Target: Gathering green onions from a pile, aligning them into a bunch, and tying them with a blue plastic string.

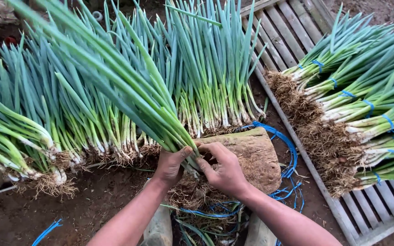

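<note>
Bare soil [92, 200], slatted wooden pallet [292, 27]

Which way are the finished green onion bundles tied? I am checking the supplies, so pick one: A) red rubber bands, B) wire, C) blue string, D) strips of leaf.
C: the bundles on the wooden slat rack each carry a loop of blue string around the stalks above the roots.

Loose scallions [206, 82] stand in a row on the dirt [19, 214]. Tied bunches [361, 105] with blue bands lie on a slatted wooden rack [370, 214]. Blue string [288, 155] curls beside a stone block [256, 155].
</note>
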